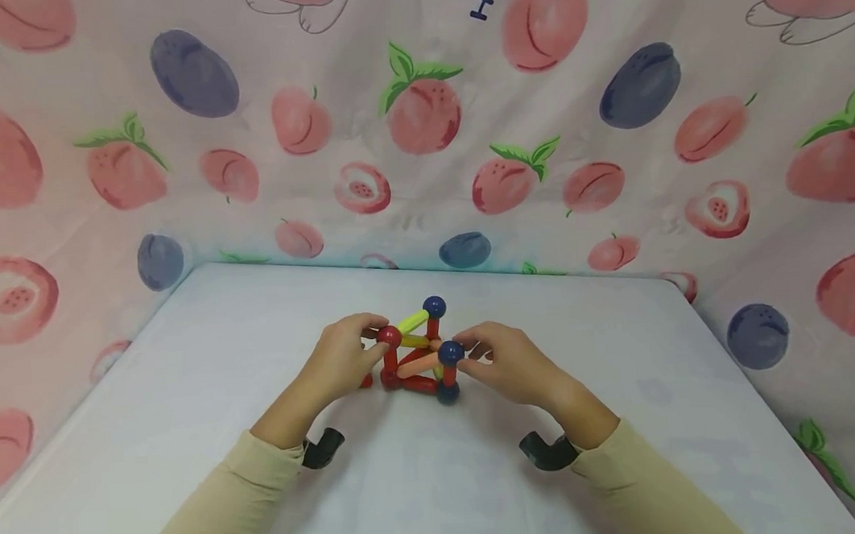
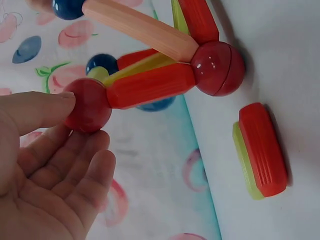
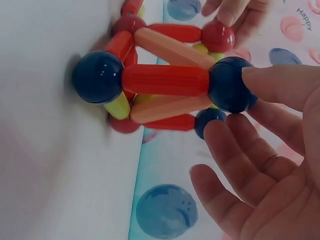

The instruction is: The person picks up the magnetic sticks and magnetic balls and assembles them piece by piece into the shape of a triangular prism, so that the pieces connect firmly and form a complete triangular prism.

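A frame of coloured rods and balls, like a magnetic building set, stands on the white table between both hands. My left hand [image 1: 340,359] pinches its upper red ball [image 2: 89,106] between thumb and fingers. At the near right upper corner, my right hand [image 1: 512,365] pinches a blue ball [image 3: 232,85], thumb on one side and fingers behind. Below that ball an upright red rod [image 3: 165,80] runs to a lower blue ball [image 3: 97,76]. A peach rod [image 1: 420,365] slants down to a lower red ball [image 2: 218,68]. Another blue ball [image 1: 434,306] tops the far corner, joined by a yellow-green rod [image 1: 413,323].
Beside the frame's left side lie a loose red rod [image 2: 264,150] and a yellow-green rod [image 2: 244,160], side by side on the white table [image 1: 424,477]. A fruit-printed cloth [image 1: 363,141] hangs behind the table. Black curved mounts [image 1: 548,452] sit at both wrists.
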`<state>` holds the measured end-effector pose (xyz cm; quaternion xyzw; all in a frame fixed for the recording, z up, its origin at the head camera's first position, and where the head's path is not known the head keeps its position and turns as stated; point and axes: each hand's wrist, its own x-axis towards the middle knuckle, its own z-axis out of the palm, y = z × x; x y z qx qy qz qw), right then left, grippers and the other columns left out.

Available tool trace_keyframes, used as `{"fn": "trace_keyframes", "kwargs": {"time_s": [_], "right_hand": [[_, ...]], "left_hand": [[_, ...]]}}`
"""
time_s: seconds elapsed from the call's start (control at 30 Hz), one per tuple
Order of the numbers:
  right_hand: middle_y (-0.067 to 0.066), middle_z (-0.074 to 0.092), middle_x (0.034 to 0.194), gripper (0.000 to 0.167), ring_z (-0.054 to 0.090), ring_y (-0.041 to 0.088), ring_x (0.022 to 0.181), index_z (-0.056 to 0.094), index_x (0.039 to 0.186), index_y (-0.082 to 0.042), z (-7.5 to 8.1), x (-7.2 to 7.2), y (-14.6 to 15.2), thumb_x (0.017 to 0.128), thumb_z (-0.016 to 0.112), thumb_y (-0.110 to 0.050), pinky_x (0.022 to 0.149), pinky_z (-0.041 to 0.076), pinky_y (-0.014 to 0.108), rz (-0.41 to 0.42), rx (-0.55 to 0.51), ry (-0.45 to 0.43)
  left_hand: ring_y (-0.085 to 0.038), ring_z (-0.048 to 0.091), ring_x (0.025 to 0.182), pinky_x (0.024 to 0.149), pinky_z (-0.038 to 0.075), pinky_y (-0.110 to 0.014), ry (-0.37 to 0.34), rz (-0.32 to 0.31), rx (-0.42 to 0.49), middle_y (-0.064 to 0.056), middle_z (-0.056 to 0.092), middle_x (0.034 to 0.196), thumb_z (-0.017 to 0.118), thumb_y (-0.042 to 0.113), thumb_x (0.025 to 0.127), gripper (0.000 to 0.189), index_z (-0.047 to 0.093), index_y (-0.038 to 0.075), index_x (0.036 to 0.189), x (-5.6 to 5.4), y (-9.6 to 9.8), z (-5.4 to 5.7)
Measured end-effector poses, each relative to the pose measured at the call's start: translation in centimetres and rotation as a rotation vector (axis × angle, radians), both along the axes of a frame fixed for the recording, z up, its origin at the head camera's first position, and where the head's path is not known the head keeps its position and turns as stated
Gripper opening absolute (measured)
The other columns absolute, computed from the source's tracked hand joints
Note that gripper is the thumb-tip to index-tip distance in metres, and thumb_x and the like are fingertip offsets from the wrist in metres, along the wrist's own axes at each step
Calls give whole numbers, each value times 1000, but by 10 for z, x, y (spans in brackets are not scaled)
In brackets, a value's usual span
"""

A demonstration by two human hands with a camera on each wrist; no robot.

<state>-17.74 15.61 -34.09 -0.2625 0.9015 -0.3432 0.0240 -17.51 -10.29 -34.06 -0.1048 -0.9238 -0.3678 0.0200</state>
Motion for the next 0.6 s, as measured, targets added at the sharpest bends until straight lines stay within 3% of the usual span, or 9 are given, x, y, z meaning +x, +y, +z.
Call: {"fn": "trace_keyframes", "kwargs": {"time_s": [0.3, 0.43, 0.6], "right_hand": [[0, 69, 111, 26, 65, 21, 102, 69, 117, -9, -5, 4, -10, 92, 73, -18, 90, 54, 43, -35, -23, 29], [2, 69, 117, 34, 66, 19, 100, 66, 125, -8, -5, 4, -10, 93, 72, -17, 90, 54, 44, -32, -23, 34], [4, 67, 123, 37, 66, 18, 98, 66, 129, -8, -5, 4, -8, 94, 70, -17, 85, 56, 42, 1, -15, 46]], "left_hand": [[-31, 62, 113, 84, 57, -38, -39, -22, 8, -11, 67, 124, 70, 13, 96, 37, 64, 4, 131, -9, -6, 1], [-33, 63, 112, 87, 56, -41, -50, -40, 18, -12, 67, 124, 69, 13, 96, 38, 63, 5, 132, -11, -9, 0], [-38, 59, 116, 93, 52, -48, -32, -75, -47, -16, 64, 128, 73, 15, 93, 45, 60, 5, 136, -11, -20, -1]]}}
